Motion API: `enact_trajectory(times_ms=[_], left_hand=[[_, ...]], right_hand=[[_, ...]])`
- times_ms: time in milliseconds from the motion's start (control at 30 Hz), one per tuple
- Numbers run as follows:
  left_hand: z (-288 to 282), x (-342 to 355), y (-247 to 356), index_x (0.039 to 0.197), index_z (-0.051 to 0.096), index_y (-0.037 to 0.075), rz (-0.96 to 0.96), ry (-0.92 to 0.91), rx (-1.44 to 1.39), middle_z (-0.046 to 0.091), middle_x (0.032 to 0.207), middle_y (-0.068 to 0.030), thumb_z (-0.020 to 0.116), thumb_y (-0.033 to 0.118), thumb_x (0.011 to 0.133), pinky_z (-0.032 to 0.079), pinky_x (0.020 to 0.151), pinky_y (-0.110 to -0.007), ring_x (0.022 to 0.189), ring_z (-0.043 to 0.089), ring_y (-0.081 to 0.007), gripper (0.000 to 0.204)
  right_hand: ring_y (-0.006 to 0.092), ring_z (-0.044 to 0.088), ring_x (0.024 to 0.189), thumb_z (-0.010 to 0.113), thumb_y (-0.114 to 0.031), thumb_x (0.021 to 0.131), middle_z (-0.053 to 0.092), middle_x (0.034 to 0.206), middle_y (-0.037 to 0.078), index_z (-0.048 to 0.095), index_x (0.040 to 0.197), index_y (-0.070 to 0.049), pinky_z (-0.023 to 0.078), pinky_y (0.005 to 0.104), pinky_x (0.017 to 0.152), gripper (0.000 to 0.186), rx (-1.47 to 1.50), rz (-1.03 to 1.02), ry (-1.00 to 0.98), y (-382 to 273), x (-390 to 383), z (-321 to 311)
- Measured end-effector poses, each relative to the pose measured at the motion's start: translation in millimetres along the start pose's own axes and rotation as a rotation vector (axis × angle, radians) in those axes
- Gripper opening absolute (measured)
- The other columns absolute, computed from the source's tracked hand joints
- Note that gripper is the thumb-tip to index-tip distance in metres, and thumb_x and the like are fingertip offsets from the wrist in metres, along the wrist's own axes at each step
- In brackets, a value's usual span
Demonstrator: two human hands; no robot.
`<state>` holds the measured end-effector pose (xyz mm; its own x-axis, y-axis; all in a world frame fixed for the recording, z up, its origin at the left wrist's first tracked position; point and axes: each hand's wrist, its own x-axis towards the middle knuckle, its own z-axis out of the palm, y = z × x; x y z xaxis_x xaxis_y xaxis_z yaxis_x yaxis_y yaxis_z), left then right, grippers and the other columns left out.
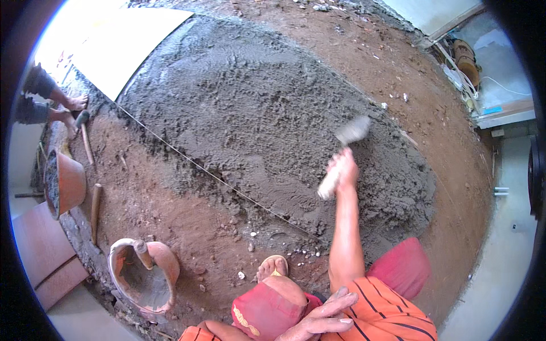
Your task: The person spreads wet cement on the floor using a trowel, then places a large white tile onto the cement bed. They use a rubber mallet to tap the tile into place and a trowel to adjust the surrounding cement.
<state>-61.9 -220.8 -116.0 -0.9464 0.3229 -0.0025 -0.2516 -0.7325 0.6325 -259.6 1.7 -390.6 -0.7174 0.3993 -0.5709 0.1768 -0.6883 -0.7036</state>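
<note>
My right hand [346, 166] reaches forward over a wide bed of wet grey mortar [239, 96], fingers wrapped round the pale handle of a trowel [352, 131]. The trowel's blade is smeared by motion and sits over the right part of the mortar; whether it touches the surface I cannot tell. Close to my body, my left hand [321, 319] is held above my bent knees with its fingers stretched out and nothing in them. A thin taut string [210, 171] runs along the near side of the mortar, and a second string [324, 67] follows its far side.
A large white slab [122, 51] lies at the mortar's far left end. Beside it are another person's bare feet [71, 111] and a mallet [85, 133]. Nearer are a tilted bucket [69, 183], a wooden handle [96, 213] and an open tub [170, 264]. Brown soil [352, 40] borders the mortar.
</note>
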Motion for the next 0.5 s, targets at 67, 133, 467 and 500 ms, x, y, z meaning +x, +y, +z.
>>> enact_trajectory(times_ms=[67, 133, 467, 500], left_hand=[[7.2, 2.3, -0.9, 0.125, 0.05, -0.004, -0.057, -0.031, -0.038, 0.035, 0.144, -0.0302, 0.066, 0.027, 0.089, 0.011, 0.113, -0.053, 0.141, 0.021, -0.0406, 0.05], [6.5, 1.8, -4.3, 0.128, 0.048, -0.004, -0.087, -0.118, -0.031, 0.031, 0.145, -0.0303, 0.066, 0.027, 0.089, 0.009, 0.113, -0.053, 0.142, 0.02, -0.0407, 0.052], [33.0, -5.1, -46.5, 0.116, 0.059, 0.0, -0.196, -0.185, 0.125, 0.038, 0.142, -0.0306, 0.055, 0.035, 0.094, 0.013, 0.112, -0.058, 0.141, 0.018, -0.0455, 0.041], [43.7, -3.0, -43.2, 0.116, 0.061, 0.001, -0.138, -0.132, 0.259, 0.036, 0.143, -0.0314, 0.063, 0.034, 0.09, 0.012, 0.112, -0.058, 0.141, 0.019, -0.0459, 0.042]], right_hand=[[0.0136, 0.051, 0.051, 0.056, -0.038, 0.09, 0.045, 0.062, -0.001, 0.048, 0.081, -0.015, 0.044, 0.0297, 0.044, 0.026, 0.129, -0.097, 0.161, -28.0, -30.7, -54.9], [0.0135, 0.05, 0.048, 0.058, -0.036, 0.088, 0.046, 0.062, -0.001, 0.049, 0.081, -0.014, 0.045, 0.03, 0.043, 0.025, 0.028, -0.054, 0.098, -40.2, -44.8, -45.4], [0.013, 0.051, 0.047, 0.056, -0.031, 0.092, 0.05, 0.064, 0.001, 0.052, 0.083, -0.006, 0.046, 0.0309, 0.039, 0.027, -0.266, -0.016, -0.06, -6.9, -20.4, -20.2], [0.0128, 0.051, 0.047, 0.058, -0.032, 0.092, 0.05, 0.064, 0.0, 0.053, 0.083, -0.006, 0.045, 0.0303, 0.039, 0.027, -0.273, 0.005, -0.061, -5.5, -37.9, -18.6]])
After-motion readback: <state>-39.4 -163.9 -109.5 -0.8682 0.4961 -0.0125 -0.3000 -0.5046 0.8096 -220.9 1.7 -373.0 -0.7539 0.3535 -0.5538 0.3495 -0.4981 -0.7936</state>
